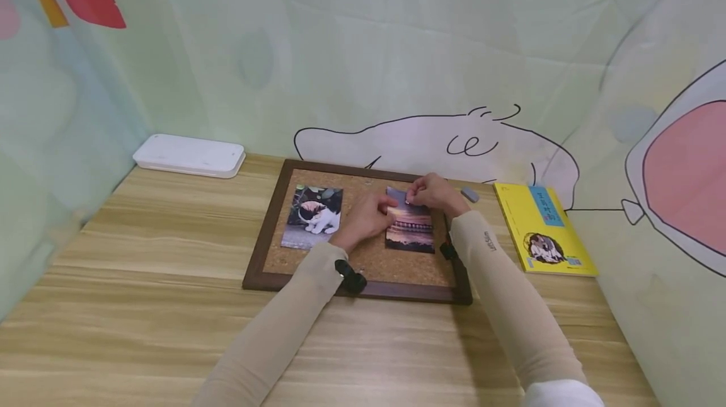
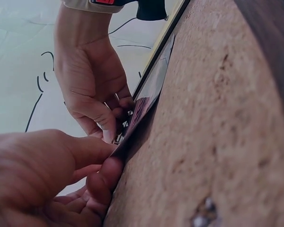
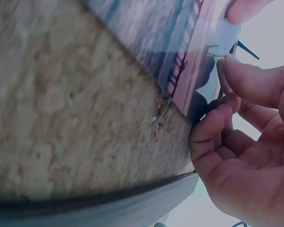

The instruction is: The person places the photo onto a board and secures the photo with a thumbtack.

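Observation:
A corkboard (image 1: 317, 264) with a dark wooden frame lies on the table. On its right half is a sunset photo (image 1: 409, 232); the left wrist view shows the photo's near edge lifted off the cork. My left hand (image 1: 367, 218) pinches that left edge between thumb and fingers. Near the photo's top, my right hand (image 1: 435, 194) pinches a small pushpin (image 3: 217, 55), its thin needle pointing at the print. The fingertips hide the pin's head. A photo of a cat (image 1: 312, 218) lies flat on the board's left half.
A white case (image 1: 190, 155) stands at the back left. To the board's right lie a yellow book (image 1: 539, 224) and a small grey eraser-like block (image 1: 469, 193). Printed fabric walls (image 1: 363, 67) border the table (image 1: 386, 350). Metallic bits sit in the cork (image 2: 203, 215).

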A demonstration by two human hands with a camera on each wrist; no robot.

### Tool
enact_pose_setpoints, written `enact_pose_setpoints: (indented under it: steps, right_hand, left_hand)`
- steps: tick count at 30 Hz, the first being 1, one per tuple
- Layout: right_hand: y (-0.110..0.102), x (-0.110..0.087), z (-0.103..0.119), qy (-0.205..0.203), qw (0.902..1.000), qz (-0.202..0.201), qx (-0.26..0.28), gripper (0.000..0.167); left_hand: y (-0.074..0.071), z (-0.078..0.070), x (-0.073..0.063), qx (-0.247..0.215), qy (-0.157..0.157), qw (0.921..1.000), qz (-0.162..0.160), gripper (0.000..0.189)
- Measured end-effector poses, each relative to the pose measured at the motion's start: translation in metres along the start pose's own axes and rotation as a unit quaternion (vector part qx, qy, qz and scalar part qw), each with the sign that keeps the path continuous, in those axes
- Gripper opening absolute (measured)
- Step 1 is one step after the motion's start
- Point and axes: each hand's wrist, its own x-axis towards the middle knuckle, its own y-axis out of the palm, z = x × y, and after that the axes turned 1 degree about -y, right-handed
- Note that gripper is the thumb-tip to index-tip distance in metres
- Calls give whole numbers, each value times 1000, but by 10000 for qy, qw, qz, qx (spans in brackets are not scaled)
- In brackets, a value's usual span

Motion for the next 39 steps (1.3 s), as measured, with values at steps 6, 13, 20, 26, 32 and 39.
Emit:
enact_pose_setpoints:
  steps: [6, 13, 20, 26, 32, 39]
  right_hand:
    - [-1, 2, 3, 277, 9994, 131, 171, 17]
    - [0, 4, 3, 391, 9989, 172, 202, 15]
    - [2, 3, 4, 484, 9986, 28, 218, 12]
    - [5, 3, 4, 495, 9984, -232, 143, 9]
    - [5, 1, 1, 367, 9987, -314, 177, 8]
    - [4, -1, 0, 288, 9990, -311, 154, 6]
  left_hand:
    - [-6, -6, -6, 6, -56, 10000, 37, 37]
    - [-6, -7, -8, 129, -89, 9999, -4, 36]
    - [-5, -5, -6, 158, -74, 9998, -13, 35]
    - [-5, -6, -5, 174, -153, 9997, -24, 34]
    - [-4, -7, -5, 209, -157, 9997, -28, 34]
    - [-3, -8, -5, 235, -112, 9997, -36, 34]
